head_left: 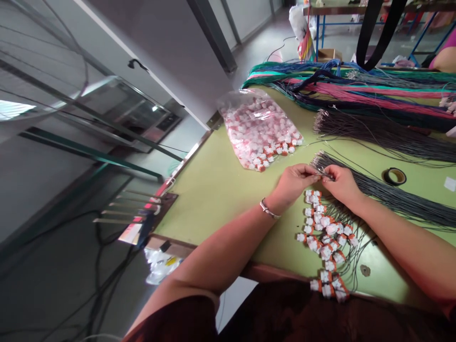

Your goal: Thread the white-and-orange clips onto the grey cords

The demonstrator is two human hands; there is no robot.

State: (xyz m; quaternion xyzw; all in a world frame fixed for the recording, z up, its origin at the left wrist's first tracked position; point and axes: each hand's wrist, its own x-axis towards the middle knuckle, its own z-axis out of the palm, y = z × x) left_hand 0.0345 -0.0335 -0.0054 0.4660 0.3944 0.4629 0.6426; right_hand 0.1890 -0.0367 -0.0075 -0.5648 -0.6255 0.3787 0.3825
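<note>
My left hand (294,183) and my right hand (340,184) meet over the green table. Both pinch thin dark wires (327,175) whose metal-tipped ends show between the fingertips. Just beyond them lies a bundle of dark grey wires (384,192) with bare metal ends, stretching off to the right. Closer to my body, several white and orange connectors (327,232) lie in a loose pile, with dark wires running from them. A clear plastic bag (261,126) full of similar connectors rests beyond my left hand.
A roll of black tape (394,176) sits at the right. Farther back are another dark wire bundle (374,135) and long pink, green and blue wires (356,90). A metal pronged fixture (156,211) is at the table's left edge. Part of another person (445,54) shows at far right.
</note>
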